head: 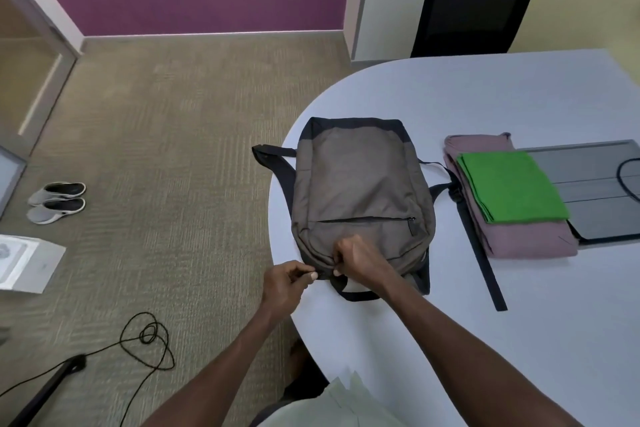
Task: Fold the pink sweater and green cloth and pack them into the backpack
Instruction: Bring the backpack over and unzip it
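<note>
Backpack (360, 191) lies flat on the white bench (485, 97), top end twd the person, main zip apparently closed. Left hand (285, 282) pinches the top edge by the zip end; right hand (360, 262) is curled on the fabric at the zip, prob. on the pull, though that is hidden. Fabric should be held taut w/ the left while the zip is drawn round steadily. Pink sweater (526, 239) sits folded just right of the pack, green cloth (509, 187) folded on top.
</note>
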`<state>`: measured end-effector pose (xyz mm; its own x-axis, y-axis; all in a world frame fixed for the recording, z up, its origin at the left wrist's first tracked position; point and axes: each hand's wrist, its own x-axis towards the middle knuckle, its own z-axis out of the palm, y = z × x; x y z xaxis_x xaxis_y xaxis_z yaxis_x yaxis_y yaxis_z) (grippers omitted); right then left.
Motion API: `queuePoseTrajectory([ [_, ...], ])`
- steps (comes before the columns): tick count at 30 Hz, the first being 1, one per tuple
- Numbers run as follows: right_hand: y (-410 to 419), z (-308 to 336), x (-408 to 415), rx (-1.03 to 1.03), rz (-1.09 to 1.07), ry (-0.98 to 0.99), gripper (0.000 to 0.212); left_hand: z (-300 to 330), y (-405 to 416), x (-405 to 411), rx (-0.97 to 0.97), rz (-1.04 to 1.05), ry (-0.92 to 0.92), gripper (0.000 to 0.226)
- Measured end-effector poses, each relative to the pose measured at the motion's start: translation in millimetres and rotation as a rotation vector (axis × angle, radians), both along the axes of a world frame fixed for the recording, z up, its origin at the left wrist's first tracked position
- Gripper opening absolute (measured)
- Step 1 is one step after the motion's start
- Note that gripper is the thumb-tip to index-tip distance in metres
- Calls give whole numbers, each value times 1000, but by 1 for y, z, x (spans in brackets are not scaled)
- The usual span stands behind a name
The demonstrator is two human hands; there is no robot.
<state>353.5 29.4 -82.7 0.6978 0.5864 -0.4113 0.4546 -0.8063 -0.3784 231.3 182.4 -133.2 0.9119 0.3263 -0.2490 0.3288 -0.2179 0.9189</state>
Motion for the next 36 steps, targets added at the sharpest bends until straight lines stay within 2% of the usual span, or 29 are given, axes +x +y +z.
queuePoseTrajectory([
  [2,-4,3,3,36,-58,57,13,-2,7,2,69,-20,-10,6],
  [8,-16,5,5,51,-138,139,24,-7,55,34,259,36,-7,7],
  [13,-19,10,13,19,-141,150,18,-14,66,60,250,65,10,6],
  [16,-16,17,20,-100,-99,187,19,-20,67,62,138,57,35,9],
  [18,-5,24,22,-99,-109,145,26,-20,69,59,56,32,24,6],
  [21,28,31,23,9,-195,-9,33,-21,77,57,-4,3,5,4],
  [23,54,28,21,-9,-156,-119,35,-18,80,57,-64,-7,12,3],
  [26,80,16,15,-90,-60,-155,37,-15,85,59,-121,-53,21,2],
  [29,83,8,15,-112,-32,-144,24,-18,92,61,-60,-96,30,2],
  [36,57,15,29,-15,-66,-158,19,-20,94,91,135,-71,17,3],
])
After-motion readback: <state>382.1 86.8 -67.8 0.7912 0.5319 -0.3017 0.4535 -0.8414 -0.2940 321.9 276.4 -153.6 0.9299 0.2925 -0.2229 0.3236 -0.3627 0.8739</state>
